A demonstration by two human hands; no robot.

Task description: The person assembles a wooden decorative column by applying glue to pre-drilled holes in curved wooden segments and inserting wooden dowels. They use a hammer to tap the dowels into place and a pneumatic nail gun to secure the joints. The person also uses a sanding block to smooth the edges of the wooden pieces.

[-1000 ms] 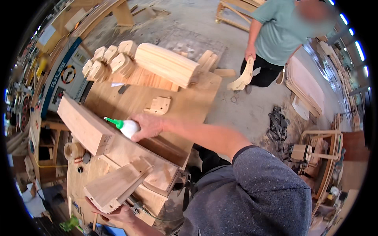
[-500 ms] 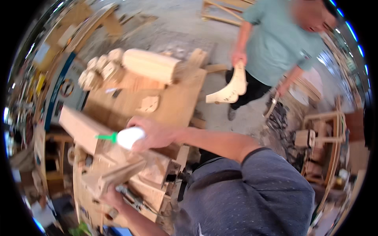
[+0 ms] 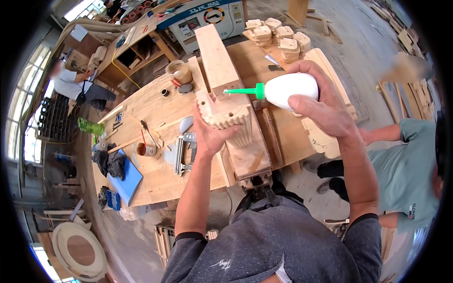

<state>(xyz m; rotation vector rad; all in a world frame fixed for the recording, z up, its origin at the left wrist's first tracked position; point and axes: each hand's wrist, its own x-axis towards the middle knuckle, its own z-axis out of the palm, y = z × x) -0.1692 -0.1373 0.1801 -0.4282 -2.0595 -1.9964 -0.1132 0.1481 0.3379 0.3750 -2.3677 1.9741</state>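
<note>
My left hand [image 3: 207,138] is wrapped round a pale wooden block [image 3: 241,123] with a fluted, curved side and small holes in its top face. In my right hand [image 3: 336,106] lies a white squeeze bottle [image 3: 291,93] on its side, its long green nozzle [image 3: 245,91] pointing left. The nozzle tip hovers above the block's upper end; I see no contact. Beneath the block, a thick wooden beam [image 3: 214,52] runs away from me across the bench. A hammer [image 3: 272,137] lies just right of the beam.
The wooden workbench [image 3: 165,184] carries a tan pot [image 3: 179,71], a brown glue jar [image 3: 146,149], a metal clamp-like tool [image 3: 179,155] and a blue board [image 3: 126,177]. Several cut blocks [image 3: 288,45] are stacked at the far right. A co-worker [image 3: 406,165] stands close at right, beside a flat shaped board [image 3: 321,137].
My view has swung round, so the co-worker now appears lower right. The fluted block has come up under the nozzle, its holed top face showing. Both hands keep their holds.
</note>
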